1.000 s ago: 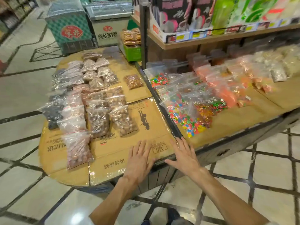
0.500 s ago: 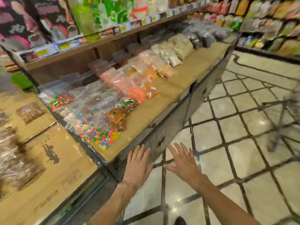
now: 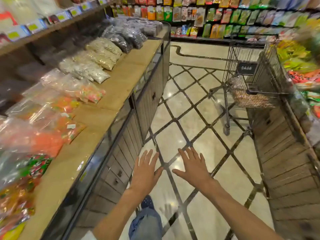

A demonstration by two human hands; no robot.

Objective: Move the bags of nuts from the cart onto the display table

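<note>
A wire shopping cart [image 3: 245, 71] stands down the aisle at the upper right, with brownish bags of nuts [image 3: 254, 99] lying in its basket. My left hand [image 3: 145, 172] and my right hand [image 3: 194, 167] are held out in front of me over the floor, fingers straight and spread, holding nothing. Both hands are well short of the cart. The round cardboard-covered display table with the nut bags is out of view.
A long display counter [image 3: 121, 94] runs along the left, holding bags of sweets, pale seeds and dark seeds. Another wooden counter [image 3: 284, 153] with snack packs lines the right. Tiled floor [image 3: 190, 118] lies between them. Snack shelves [image 3: 225, 16] close the aisle's far end.
The view has swung right, away from the round table with nut bags and along the aisle. The cart has come into sight. Both hands stay empty and spread.
</note>
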